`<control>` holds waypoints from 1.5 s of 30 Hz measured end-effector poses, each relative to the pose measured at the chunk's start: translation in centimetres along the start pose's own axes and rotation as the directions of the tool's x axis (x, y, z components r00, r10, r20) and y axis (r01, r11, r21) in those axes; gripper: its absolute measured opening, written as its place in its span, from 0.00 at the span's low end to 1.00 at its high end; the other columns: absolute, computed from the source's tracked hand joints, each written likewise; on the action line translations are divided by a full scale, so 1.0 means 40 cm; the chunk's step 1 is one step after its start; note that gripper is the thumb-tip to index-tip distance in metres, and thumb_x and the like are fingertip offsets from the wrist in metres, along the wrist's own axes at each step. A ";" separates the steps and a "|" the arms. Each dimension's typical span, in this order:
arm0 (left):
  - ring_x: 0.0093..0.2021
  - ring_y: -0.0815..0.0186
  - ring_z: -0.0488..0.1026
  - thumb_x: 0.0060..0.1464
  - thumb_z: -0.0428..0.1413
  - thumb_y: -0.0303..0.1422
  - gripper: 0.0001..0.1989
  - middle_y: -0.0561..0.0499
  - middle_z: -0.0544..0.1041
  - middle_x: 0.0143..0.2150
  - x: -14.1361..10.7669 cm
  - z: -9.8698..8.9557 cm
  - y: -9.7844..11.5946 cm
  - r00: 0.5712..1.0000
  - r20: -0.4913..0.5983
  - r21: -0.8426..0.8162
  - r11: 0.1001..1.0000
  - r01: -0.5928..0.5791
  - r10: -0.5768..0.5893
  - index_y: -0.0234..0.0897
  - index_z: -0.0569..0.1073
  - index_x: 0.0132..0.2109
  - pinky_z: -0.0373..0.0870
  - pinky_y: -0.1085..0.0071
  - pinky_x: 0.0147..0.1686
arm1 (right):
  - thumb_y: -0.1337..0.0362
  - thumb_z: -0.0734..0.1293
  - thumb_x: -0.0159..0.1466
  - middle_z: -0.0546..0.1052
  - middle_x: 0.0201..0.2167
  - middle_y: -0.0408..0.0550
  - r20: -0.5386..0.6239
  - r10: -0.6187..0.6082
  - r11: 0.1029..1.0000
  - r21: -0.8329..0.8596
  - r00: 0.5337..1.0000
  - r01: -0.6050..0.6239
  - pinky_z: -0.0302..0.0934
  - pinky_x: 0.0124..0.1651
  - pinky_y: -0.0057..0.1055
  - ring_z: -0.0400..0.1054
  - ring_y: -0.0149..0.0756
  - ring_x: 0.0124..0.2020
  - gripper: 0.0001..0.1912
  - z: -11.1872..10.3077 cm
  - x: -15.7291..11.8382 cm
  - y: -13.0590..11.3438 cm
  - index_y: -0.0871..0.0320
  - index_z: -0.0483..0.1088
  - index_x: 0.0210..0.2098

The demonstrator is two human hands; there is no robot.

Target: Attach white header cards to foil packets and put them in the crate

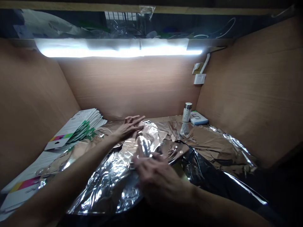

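Reaching over shiny foil [112, 171] with left fingers [138, 120] spread loose; bending right fingers [142, 164] over it too, too blurry to tell if pinching any.

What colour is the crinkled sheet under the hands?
The sheet is shiny silver, almost mirror-like; it shows best in the head view.

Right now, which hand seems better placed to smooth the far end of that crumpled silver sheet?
Probably the left hand: it is stretched out by the far end of the silver sheet, while the right hand is nearer the camera.
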State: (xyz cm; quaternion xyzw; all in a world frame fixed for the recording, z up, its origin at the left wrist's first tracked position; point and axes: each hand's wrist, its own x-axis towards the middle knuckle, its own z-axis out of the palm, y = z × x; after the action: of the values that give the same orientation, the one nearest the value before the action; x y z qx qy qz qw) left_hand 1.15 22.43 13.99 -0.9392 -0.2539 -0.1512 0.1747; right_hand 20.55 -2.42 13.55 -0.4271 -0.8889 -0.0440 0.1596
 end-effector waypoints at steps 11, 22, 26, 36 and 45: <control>0.76 0.45 0.48 0.65 0.50 0.57 0.39 0.45 0.47 0.78 -0.264 0.022 0.266 0.928 0.347 -0.237 0.944 0.228 -0.137 0.48 0.52 0.75 0.53 0.47 0.69 | 0.45 0.80 0.51 0.42 0.77 0.56 0.329 0.030 0.989 0.126 0.944 -0.075 0.24 0.72 0.64 0.33 0.66 0.76 0.65 0.092 -0.196 0.303 0.44 0.41 0.77; 0.75 0.33 0.44 0.56 0.62 0.54 0.45 0.42 0.48 0.78 -0.411 0.039 0.362 0.895 0.444 -0.440 0.881 0.176 0.042 0.50 0.56 0.75 0.46 0.30 0.68 | 0.59 0.65 0.68 0.74 0.55 0.58 0.190 -0.033 0.998 0.054 0.981 0.023 0.50 0.64 0.57 0.66 0.53 0.56 0.20 0.231 -0.229 0.149 0.56 0.70 0.58; 0.72 0.48 0.60 0.71 0.46 0.39 0.18 0.50 0.73 0.66 -0.394 0.048 0.385 0.934 0.324 -0.554 0.771 0.315 -0.149 0.48 0.80 0.55 0.57 0.44 0.69 | 0.57 0.72 0.63 0.77 0.49 0.49 0.216 -0.108 0.943 0.332 0.970 0.031 0.53 0.64 0.48 0.69 0.44 0.51 0.14 0.174 -0.160 0.198 0.53 0.74 0.47; 0.37 0.59 0.76 0.66 0.52 0.39 0.16 0.48 0.77 0.36 -0.314 0.124 0.313 0.770 0.310 -0.444 0.631 0.636 -0.557 0.39 0.78 0.34 0.70 0.63 0.42 | 0.62 0.70 0.66 0.77 0.51 0.63 0.172 0.317 0.942 0.057 0.933 -0.331 0.62 0.57 0.49 0.71 0.55 0.54 0.31 0.175 -0.030 0.258 0.61 0.62 0.66; 0.59 0.55 0.73 0.63 0.55 0.28 0.30 0.42 0.70 0.66 -0.330 0.136 0.317 0.972 0.081 -0.376 0.896 0.235 -0.221 0.42 0.60 0.69 0.74 0.58 0.57 | 0.51 0.68 0.69 0.59 0.72 0.61 0.100 -0.313 0.948 -0.022 0.944 0.317 0.49 0.69 0.59 0.53 0.57 0.71 0.39 0.187 -0.055 0.183 0.52 0.52 0.73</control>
State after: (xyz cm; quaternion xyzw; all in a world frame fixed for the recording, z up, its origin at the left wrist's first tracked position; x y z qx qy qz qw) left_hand -1.94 8.77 1.01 -0.9215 -0.3309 -0.2004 -0.0357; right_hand 25.65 2.17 5.36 -0.2842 -0.9513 -0.0651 0.0997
